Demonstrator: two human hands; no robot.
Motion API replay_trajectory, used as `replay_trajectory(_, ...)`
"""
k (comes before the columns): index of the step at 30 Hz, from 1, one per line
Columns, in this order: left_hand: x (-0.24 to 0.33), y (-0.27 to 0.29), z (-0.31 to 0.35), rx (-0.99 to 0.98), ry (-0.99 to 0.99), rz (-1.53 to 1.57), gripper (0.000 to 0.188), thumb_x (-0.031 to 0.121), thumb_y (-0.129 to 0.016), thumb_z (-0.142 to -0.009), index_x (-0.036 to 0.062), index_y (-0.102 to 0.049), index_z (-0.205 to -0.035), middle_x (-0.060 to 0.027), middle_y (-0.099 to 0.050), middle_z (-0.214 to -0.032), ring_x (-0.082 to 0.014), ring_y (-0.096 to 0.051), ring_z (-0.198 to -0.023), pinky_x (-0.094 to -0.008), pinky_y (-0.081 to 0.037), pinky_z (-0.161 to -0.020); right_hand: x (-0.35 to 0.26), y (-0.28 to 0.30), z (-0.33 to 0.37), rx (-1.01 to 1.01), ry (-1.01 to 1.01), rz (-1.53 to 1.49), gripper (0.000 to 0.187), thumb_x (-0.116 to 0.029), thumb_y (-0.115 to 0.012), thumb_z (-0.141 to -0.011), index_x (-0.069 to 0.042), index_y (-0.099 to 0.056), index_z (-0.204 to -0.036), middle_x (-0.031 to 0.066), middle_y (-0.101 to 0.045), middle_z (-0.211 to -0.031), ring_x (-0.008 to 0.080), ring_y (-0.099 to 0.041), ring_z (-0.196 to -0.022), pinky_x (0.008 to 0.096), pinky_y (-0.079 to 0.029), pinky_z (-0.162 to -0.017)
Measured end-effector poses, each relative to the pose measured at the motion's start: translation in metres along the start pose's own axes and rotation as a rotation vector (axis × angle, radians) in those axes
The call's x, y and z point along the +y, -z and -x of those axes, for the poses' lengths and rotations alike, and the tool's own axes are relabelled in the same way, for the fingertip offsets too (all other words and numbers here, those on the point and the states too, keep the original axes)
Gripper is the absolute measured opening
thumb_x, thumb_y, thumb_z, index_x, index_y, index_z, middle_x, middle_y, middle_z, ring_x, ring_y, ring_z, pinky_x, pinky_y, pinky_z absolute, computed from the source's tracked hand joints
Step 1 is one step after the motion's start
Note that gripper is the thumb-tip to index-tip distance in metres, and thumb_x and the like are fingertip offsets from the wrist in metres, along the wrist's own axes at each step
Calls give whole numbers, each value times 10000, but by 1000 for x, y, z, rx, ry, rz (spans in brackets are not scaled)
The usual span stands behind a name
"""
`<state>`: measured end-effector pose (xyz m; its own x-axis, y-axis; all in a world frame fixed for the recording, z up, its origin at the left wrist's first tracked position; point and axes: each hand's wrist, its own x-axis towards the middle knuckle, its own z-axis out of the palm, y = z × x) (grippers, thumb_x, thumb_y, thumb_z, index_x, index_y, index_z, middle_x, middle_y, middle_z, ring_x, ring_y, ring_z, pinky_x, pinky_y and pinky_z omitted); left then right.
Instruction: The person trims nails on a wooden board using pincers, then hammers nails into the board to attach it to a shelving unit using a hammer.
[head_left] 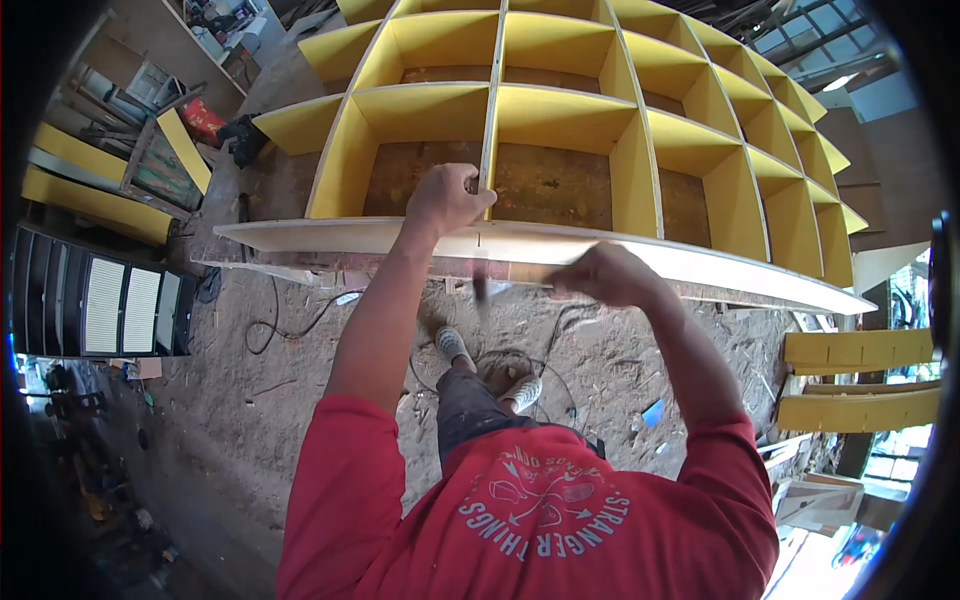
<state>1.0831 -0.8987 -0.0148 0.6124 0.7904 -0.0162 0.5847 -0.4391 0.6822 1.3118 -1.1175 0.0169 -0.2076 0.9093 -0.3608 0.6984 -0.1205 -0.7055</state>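
A large yellow wooden shelf grid [567, 115] lies on a workbench before me, its dividers crossing into square compartments. Along its near side runs a long pale board [330, 236], touching the dividers' ends. My left hand [447, 200] is closed around the near end of one divider [490, 150], right above the board. My right hand [612, 275] is a fist on the handle of a hammer [480, 282]. Motion smears the hammer, and its head is near the board's outer face, below my left hand. Whether it touches the board I cannot tell.
Cables [285, 335] lie on the dusty floor around my feet. Curved yellow panels [858, 350] are at the right, with more yellow boards [95, 205] at the left. A black cabinet with pale panels [105, 305] stands at the left. Offcuts and clutter line both sides.
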Motion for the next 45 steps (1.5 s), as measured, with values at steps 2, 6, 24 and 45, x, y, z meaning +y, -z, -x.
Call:
replay_trajectory(2,-10,-7,3,68,-48,-34,375,373,-760,-770,4,-733,-835,-226,-743,-809,-393,-745,-791,-481,-593,-754,-11,-10,6,-99,69,40,294,-336,-749,-990,-242,-795,-1264,101,-816,-1021,236,-774,-851,394,-586,-812)
replay_trajectory(6,-5,-2,-4,43,-49,-75,393,384,-766,-765,0,-731,-846,-230,-740,-817,-405,-741,-806,-481,-595,-764,-10,-23,11,-398,290,103,270,-299,-760,-982,-203,-814,-1228,35,-823,-1052,197,-764,-812,387,-579,-681)
replay_trajectory(24,-5,-5,-2,56,-58,-38,393,387,-762,-768,5,-750,-859,-209,-728,-754,-404,-733,-742,-490,-583,-728,10,-9,6,-106,235,-49,338,-339,-797,-962,-191,-792,-1266,126,-811,-947,220,-738,-711,365,-560,-700)
replay_trajectory(45,1,3,-2,20,-4,-69,410,403,-771,-761,7,-748,-865,-243,-749,-866,-414,-744,-846,-490,-588,-793,-7,-7,2,8,-50,41,304,-331,-764,-976,-224,-793,-1260,137,-802,-979,285,-751,-773,402,-580,-782)
